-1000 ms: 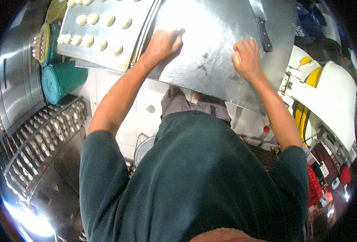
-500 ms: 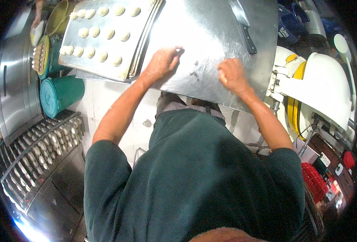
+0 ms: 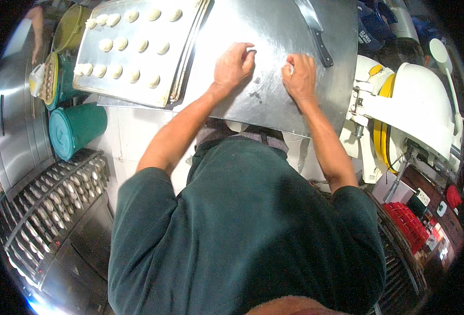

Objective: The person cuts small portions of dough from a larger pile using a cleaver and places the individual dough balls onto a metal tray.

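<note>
My left hand point(image 3: 234, 65) is over the steel table point(image 3: 284, 118), its fingers curled inward and the thumb near the bent forefinger. What it holds, if anything, is hidden. A short gap to the right, my right hand point(image 3: 300, 77) is closed, with a small pale spot showing between thumb and forefinger; I cannot tell what it is. Left of my hands lies a stack of metal baking trays point(image 3: 94, 55), the top one bearing rows of small pale dough pieces point(image 3: 142, 46). A black-handled knife point(image 3: 321, 47) rests beyond my right hand.
Close by the table's right side stands a large white machine point(image 3: 420, 113) with a yellow band. Lidded green bins point(image 3: 77, 131) and a rack of loaded trays point(image 3: 53, 205) are on the left. At lower right is a red basket point(image 3: 406, 226). Part of another person's arm point(image 3: 36, 31) shows at upper left.
My left hand has moved right and farther from me. My right hand has moved slightly farther out, so the two are closer together. The other person's arm has shifted at upper left.
</note>
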A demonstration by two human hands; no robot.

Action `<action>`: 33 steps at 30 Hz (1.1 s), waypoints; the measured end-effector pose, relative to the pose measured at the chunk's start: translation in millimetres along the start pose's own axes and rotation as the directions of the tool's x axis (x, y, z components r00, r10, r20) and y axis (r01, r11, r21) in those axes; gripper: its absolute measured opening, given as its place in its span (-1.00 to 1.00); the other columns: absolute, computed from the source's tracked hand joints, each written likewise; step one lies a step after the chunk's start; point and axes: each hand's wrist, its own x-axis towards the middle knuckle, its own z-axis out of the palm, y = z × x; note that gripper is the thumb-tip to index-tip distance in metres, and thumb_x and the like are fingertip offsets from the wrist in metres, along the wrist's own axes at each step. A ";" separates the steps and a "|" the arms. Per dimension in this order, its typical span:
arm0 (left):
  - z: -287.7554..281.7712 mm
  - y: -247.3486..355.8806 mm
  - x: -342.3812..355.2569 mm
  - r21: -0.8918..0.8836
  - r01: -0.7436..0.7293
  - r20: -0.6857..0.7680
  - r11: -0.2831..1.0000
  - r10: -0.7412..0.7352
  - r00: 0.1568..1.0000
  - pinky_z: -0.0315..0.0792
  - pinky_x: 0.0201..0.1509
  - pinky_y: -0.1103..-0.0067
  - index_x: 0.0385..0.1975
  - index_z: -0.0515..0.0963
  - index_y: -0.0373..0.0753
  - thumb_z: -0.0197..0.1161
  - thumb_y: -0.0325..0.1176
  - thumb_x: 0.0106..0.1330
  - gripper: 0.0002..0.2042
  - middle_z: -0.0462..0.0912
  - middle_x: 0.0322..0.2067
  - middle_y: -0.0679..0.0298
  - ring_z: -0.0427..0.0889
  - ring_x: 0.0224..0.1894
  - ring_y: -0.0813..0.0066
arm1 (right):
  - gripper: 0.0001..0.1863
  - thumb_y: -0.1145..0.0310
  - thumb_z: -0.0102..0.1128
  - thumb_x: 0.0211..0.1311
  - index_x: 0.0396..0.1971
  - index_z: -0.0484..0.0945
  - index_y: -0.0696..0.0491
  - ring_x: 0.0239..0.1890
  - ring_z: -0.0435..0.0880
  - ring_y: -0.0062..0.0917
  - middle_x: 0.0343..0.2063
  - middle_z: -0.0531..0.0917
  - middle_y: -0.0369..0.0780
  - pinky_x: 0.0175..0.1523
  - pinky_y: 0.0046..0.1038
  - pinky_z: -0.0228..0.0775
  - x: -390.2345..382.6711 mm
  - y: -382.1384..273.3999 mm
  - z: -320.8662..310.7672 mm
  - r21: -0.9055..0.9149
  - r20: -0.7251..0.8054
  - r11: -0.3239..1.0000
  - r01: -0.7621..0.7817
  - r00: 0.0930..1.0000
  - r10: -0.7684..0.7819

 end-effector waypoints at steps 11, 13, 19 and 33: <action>-12.9 -14.8 -34.5 -0.148 -0.104 0.071 0.984 0.115 0.991 0.55 0.17 0.35 0.24 0.50 -0.22 0.58 -0.17 0.09 -0.31 0.74 0.01 0.15 0.73 0.01 0.17 | -0.31 0.30 0.38 0.09 0.26 0.45 0.20 0.22 0.58 -0.03 0.17 0.59 0.10 0.38 -0.19 0.36 83.7 86.1 -25.2 -0.199 0.248 0.926 -0.322 0.897 0.366; -14.7 -11.7 -39.5 -0.165 -0.155 0.007 0.974 0.159 0.987 0.56 0.14 0.33 0.24 0.49 -0.24 0.59 -0.16 0.08 -0.30 0.71 0.04 0.14 0.73 -0.03 0.12 | -0.36 0.24 0.30 0.12 0.19 0.48 0.25 0.09 0.68 -0.03 0.03 0.68 0.14 0.26 -0.18 0.48 86.5 80.2 -30.9 -0.147 0.286 0.896 -0.418 0.849 0.443; -8.4 -20.8 -69.4 -0.280 -0.104 -0.268 0.954 0.026 0.963 0.60 -0.06 0.41 -0.01 0.57 -0.29 0.56 -0.27 0.10 -0.52 0.66 -0.17 0.10 0.72 -0.17 0.25 | -0.58 0.12 0.14 0.47 0.09 0.51 0.14 -0.12 0.72 0.12 -0.25 0.70 0.19 -0.05 -0.06 0.55 -18.5 -56.1 -86.5 0.100 0.410 0.942 -0.321 0.876 0.255; -6.5 -16.1 -64.3 -0.170 -0.137 -0.315 0.976 0.078 0.946 0.59 -0.17 0.41 -0.13 0.63 -0.25 0.51 -0.27 0.15 -0.67 0.68 -0.35 0.16 0.71 -0.29 0.28 | -0.66 0.23 0.19 0.44 0.07 0.46 0.09 -0.31 0.73 0.12 -0.43 0.69 0.12 -0.19 -0.01 0.53 -82.8 -89.7 -99.7 0.108 0.621 0.916 -0.387 0.746 0.242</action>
